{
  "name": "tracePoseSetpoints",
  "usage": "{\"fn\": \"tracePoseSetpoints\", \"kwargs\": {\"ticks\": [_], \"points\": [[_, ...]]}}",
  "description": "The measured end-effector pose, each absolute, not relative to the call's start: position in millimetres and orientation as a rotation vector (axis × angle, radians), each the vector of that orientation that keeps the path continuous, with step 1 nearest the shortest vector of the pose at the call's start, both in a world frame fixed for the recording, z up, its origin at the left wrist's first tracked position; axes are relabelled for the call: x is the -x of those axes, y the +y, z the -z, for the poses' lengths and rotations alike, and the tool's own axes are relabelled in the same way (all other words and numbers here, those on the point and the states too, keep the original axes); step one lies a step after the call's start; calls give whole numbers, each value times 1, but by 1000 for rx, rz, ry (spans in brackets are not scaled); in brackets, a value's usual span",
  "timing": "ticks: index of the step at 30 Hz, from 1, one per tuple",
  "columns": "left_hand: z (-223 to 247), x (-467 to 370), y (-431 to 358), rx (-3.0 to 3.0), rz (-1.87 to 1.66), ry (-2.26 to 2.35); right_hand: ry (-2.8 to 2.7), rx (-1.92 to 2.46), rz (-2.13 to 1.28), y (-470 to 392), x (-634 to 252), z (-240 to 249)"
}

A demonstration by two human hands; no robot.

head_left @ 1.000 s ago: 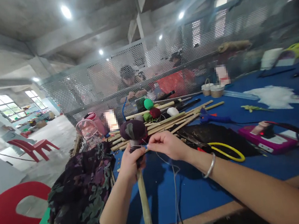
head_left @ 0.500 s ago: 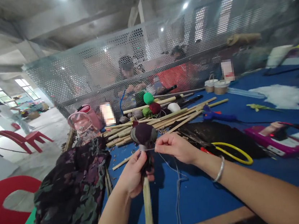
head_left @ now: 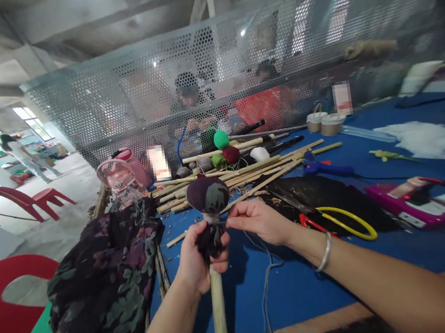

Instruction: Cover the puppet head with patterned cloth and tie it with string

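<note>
A dark cloth-covered ball (head_left: pixel 208 194) sits on top of a pale wooden stick (head_left: pixel 219 312), its gathered cloth hanging below a neck wrapped in grey yarn. My left hand (head_left: pixel 201 255) is closed around the gathered cloth and the stick just under the ball. To the right of the neck, my right hand (head_left: pixel 255 221) pinches the grey yarn (head_left: pixel 266 285) between thumb and fingers. From there the loose yarn trails down over the blue table (head_left: pixel 303 297) to its front edge.
Wooden sticks (head_left: pixel 255 170) and yarn balls (head_left: pixel 231 155) lie behind my hands. Yellow-and-red-handled scissors (head_left: pixel 347 222) and a blue glue gun (head_left: pixel 328 167) are at the right. Patterned dark cloth (head_left: pixel 111 288) lies left. People sit behind the perforated screen (head_left: pixel 129 102).
My left hand has turned the ball and stick, so more of the patterned side and gathered cloth shows. My right hand has moved slightly left, closer to the neck.
</note>
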State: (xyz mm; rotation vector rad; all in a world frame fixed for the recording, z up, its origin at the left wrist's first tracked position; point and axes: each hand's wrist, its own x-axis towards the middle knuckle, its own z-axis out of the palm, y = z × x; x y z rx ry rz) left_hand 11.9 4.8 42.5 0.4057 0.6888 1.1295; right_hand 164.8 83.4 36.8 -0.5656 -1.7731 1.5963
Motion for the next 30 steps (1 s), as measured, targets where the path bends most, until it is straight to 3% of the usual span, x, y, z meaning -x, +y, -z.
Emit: {"fn": "tracePoseSetpoints", "kwargs": {"ticks": [11,16,23,30], "points": [[-28,-18,5,-499,-1027,480,-1454,410,-2060,91,-164,-26],[-28,-20,5,-585,-939,626,-1371,278,-2326,89,-169,-19],[-57,-10,8,-694,-1446,1222,-1249,481,-2215,84,-162,-23],[-59,-36,0,-1298,-1167,1582,-1463,646,-1949,74,-156,-35]]}}
